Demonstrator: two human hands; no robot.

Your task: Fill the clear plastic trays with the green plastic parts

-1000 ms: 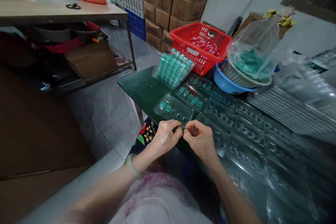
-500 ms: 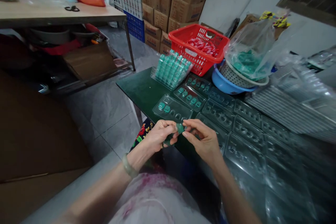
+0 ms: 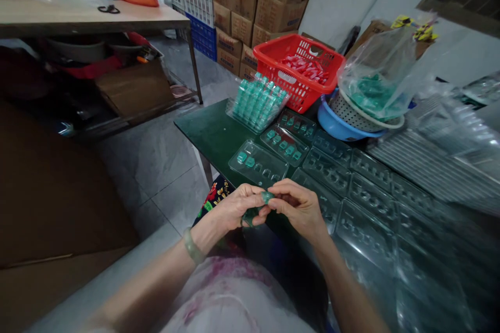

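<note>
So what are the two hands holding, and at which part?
A small green piece, pinched between the fingertips of the left hand and the right hand; which part cannot be told.

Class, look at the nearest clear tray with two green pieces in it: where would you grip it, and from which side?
Probably the clear tray by its flat near rim, from the table's front edge: that rim faces the hands, and the pockets give no flat grip.

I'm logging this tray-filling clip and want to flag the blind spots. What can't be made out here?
Head view only:
- Small green piece: shape too small to tell; fingertips of the left hand and right hand cover most of it.
- Left palm's other contents: hidden by curled fingers.
- Red basket contents: too small.
- Clear trays at right: blurred.
</note>
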